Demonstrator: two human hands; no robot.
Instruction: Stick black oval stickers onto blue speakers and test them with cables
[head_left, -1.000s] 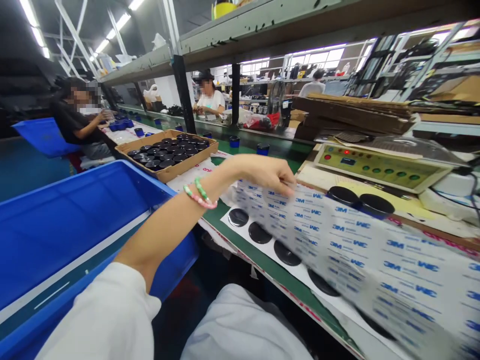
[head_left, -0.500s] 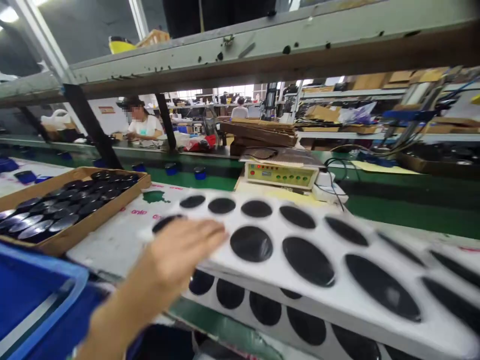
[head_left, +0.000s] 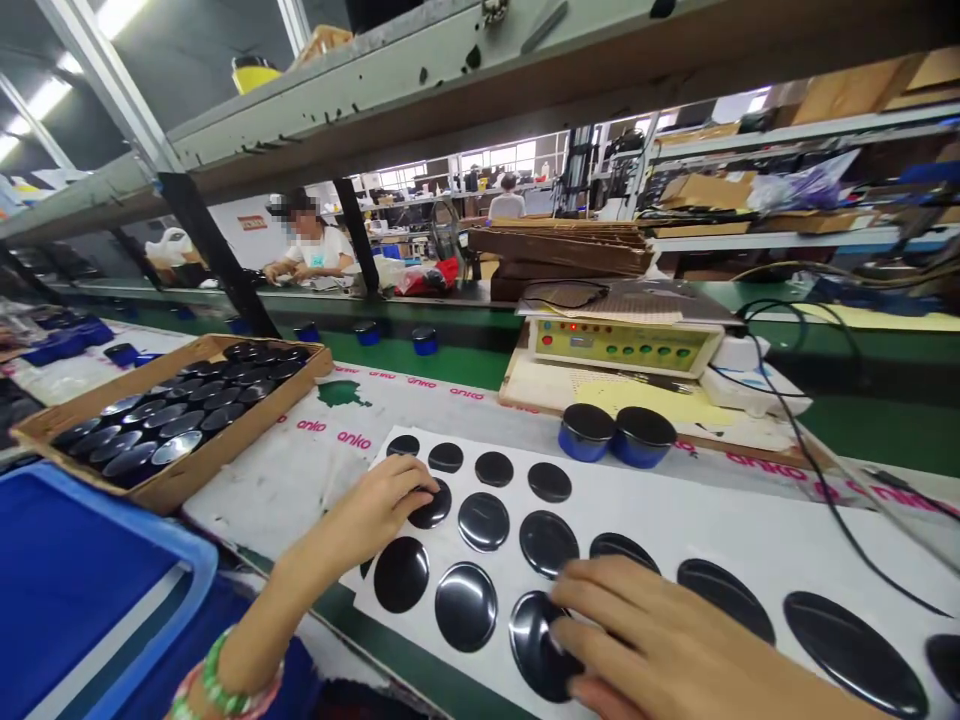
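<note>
Several glossy black discs [head_left: 483,522] lie in rows on a white sheet [head_left: 480,465] on the bench. My left hand [head_left: 386,500] has its fingers bent over a disc in the middle row [head_left: 430,508], thumb and fingertips pinched at its edge. Over the right side of a front-row disc [head_left: 538,640] reaches my right hand [head_left: 652,640], fingers apart, fingertips at the disc's edge; its thumb side is partly cut off by the frame. Just behind the sheet stand two blue jars with black tops [head_left: 587,432].
A cardboard tray of black-topped pieces [head_left: 172,400] sits left, above a blue bin [head_left: 97,590]. A control box with green knobs [head_left: 622,345] stands behind, its black cable [head_left: 832,500] curving down on the right. A shelf [head_left: 450,110] crosses overhead. A co-worker [head_left: 319,245] sits beyond the green belt.
The white slab of black discs, raised and tilted before, no longer blocks the view; discs lie flat on the bench. My left hand has shifted right and my right hand has come into view.
</note>
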